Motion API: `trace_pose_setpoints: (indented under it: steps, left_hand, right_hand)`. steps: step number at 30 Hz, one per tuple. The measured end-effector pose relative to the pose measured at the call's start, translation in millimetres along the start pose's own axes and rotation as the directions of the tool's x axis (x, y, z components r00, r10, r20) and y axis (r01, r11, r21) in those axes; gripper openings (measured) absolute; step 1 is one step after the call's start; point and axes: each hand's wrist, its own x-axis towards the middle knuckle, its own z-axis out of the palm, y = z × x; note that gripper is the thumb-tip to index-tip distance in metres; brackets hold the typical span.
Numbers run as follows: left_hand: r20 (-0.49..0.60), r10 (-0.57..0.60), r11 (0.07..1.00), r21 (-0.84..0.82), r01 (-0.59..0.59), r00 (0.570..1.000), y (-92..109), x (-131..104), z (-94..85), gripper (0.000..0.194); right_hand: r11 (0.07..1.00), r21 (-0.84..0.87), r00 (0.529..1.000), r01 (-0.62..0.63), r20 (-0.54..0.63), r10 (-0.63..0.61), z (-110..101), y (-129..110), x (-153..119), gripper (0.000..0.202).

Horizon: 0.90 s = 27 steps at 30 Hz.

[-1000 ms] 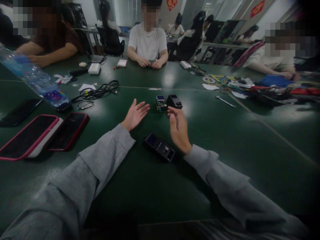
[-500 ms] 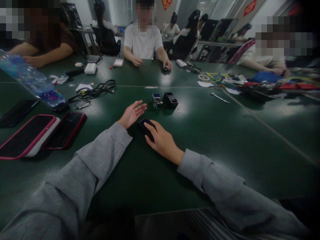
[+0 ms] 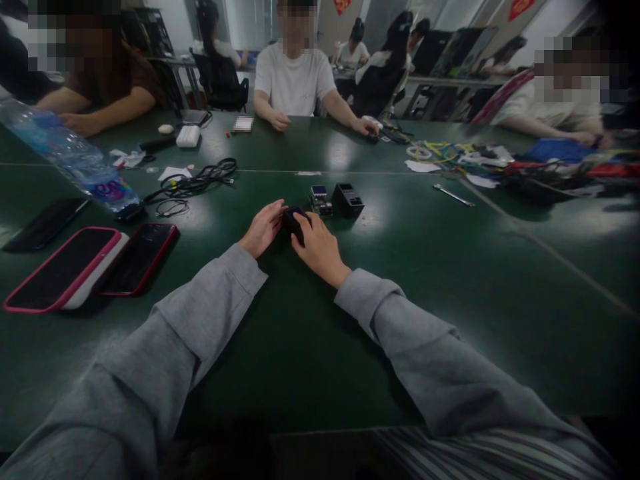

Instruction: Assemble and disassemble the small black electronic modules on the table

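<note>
A small black box [image 3: 294, 221] stands on the green table [image 3: 310, 360], and my right hand [image 3: 319, 248] grips it from the right with the fingers over its top. My left hand [image 3: 264, 228] is at the box's left side, its fingers extended and close to it; whether they touch is hard to tell. Just beyond the box stands a small circuit board assembly [image 3: 321, 201] with a little screen. Right of that is a black open housing [image 3: 349, 200] with compartments.
At the left lie a tilted plastic bottle [image 3: 75, 160], phones [image 3: 143, 259] and a black cable [image 3: 200, 179]. A wrench [image 3: 453, 195] and a pile of coloured wires [image 3: 465, 157] are at the right. Opposite sits a person in white [image 3: 296, 77], one hand on a dark object.
My right hand has moved forward with the black box, which now sits beside my left fingers and nearer the circuit board. The person opposite has moved a hand sideways, to the right.
</note>
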Motion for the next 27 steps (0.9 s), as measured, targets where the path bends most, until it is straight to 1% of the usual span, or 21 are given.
trace_pose_setpoints:
  steps: [5, 7, 10, 13, 15, 16, 18, 19, 21, 22, 24, 27]
  left_hand:
    - [0.080, 0.088, 0.983, 0.152, -0.100, 0.993, -4.4, -0.6, -0.7, 0.042]
    - [0.100, 0.130, 0.969, 0.197, -0.148, 0.986, -6.2, -0.9, -0.8, 0.046]
    - [0.088, 0.168, 0.958, 0.223, -0.183, 0.982, -7.9, -1.4, -0.5, 0.048]
    - [0.047, 0.187, 0.954, 0.230, -0.193, 0.981, -8.2, -2.0, 0.3, 0.050]
    - [0.026, 0.201, 0.953, 0.227, -0.202, 0.979, -8.0, -2.2, 0.7, 0.049]
    - [0.020, 0.209, 0.953, 0.222, -0.208, 0.978, -7.8, -2.1, 0.7, 0.049]
    - [0.019, 0.217, 0.953, 0.214, -0.216, 0.976, -7.6, -1.6, 0.4, 0.049]
    - [0.022, 0.220, 0.952, 0.212, -0.219, 0.975, -7.5, -1.3, 0.2, 0.049]
    - [0.022, 0.227, 0.952, 0.208, -0.226, 0.974, -7.2, -0.6, -0.4, 0.049]
    - [0.018, 0.229, 0.951, 0.209, -0.228, 0.973, -7.1, -0.3, -0.7, 0.049]
    - [0.008, 0.234, 0.950, 0.209, -0.230, 0.972, -6.6, 0.1, -0.9, 0.049]
    - [0.014, 0.242, 0.949, 0.207, -0.239, 0.970, -6.0, 0.3, -0.9, 0.050]
  right_hand:
    - [1.000, 0.029, 1.000, 0.005, -0.006, -0.005, -1.0, 0.7, -0.5, 0.047]
    - [0.999, 0.050, 1.000, -0.003, -0.007, 0.003, -0.9, 0.4, -0.7, 0.047]
    - [0.991, 0.132, 0.999, -0.008, -0.037, 0.013, -0.4, 0.1, -1.6, 0.052]
    - [0.957, 0.288, 0.994, -0.034, -0.090, 0.063, 2.8, 3.1, -1.5, 0.056]
    - [0.900, 0.426, 0.985, -0.091, -0.096, 0.145, 7.3, 8.8, 0.5, 0.056]
    - [0.853, 0.503, 0.976, -0.137, -0.077, 0.202, 10.1, 12.7, 2.2, 0.054]
    - [0.718, 0.650, 0.945, -0.251, 0.003, 0.327, 15.6, 21.2, 6.6, 0.049]
    - [0.639, 0.708, 0.928, -0.299, 0.060, 0.368, 17.8, 25.0, 8.9, 0.046]
    - [0.512, 0.785, 0.915, -0.348, 0.165, 0.368, 20.2, 30.5, 13.0, 0.041]
    - [0.475, 0.805, 0.918, -0.354, 0.203, 0.340, 20.4, 32.1, 14.7, 0.040]
    - [0.439, 0.820, 0.922, -0.369, 0.264, 0.282, 18.8, 33.3, 17.5, 0.042]
    - [0.391, 0.810, 0.894, -0.438, 0.349, 0.280, 14.3, 34.1, 20.9, 0.048]
